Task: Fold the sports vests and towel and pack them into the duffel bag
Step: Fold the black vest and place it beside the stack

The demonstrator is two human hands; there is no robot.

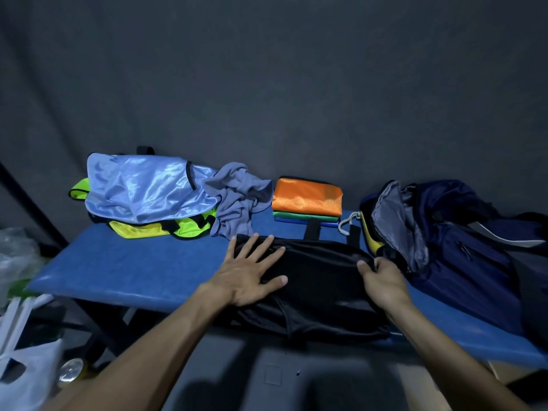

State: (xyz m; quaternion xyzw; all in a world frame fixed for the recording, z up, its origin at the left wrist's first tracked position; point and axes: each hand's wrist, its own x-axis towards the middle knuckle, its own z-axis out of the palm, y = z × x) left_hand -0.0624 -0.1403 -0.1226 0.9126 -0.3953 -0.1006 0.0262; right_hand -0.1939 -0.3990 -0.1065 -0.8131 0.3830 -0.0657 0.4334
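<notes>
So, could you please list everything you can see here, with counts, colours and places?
black vest: 1, black, front of table, under both hands
loose vests: at least 2, light blue over neon yellow, back left
towel: 1, grey, crumpled, back centre
folded vests: 3, orange on green on blue, stacked back centre
duffel bag: 1, navy, open, right
table: 1, blue
plastic bags: several, pale, floor left
left hand: flat on black vest
right hand: pinching black vest's edge

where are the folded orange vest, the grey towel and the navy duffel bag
folded orange vest (307,194), head view, middle of its top face
grey towel (238,200), head view, centre of the crumpled heap
navy duffel bag (462,262), head view, its dark blue side panel
</notes>
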